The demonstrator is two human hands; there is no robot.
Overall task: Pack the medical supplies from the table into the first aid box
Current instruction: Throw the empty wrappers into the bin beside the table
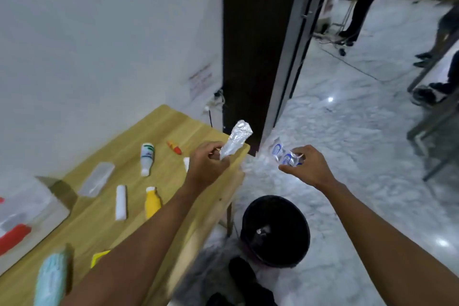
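My left hand (207, 165) is closed on a crinkled clear plastic wrapper (236, 141) that sticks up above the table's right end. Out past that edge, my right hand (304, 165) pinches a clear packet with blue print (282, 154) over the floor. On the wooden table (173, 126) lie a white bottle with a green label (147, 158), a yellow bottle (152, 202), a white gauze roll (121, 202), a clear flat case (96, 179) and a small orange-red tube (174, 147). The translucent first aid box (22, 218) sits at the far left, blurred.
A black waste bin (275, 230) stands on the marble floor below my hands. A tall dark cabinet (258, 45) rises beyond the table's end. A light blue cloth item (52, 281) and a yellow item (99, 257) lie near the front. People's legs and table frames are at the right.
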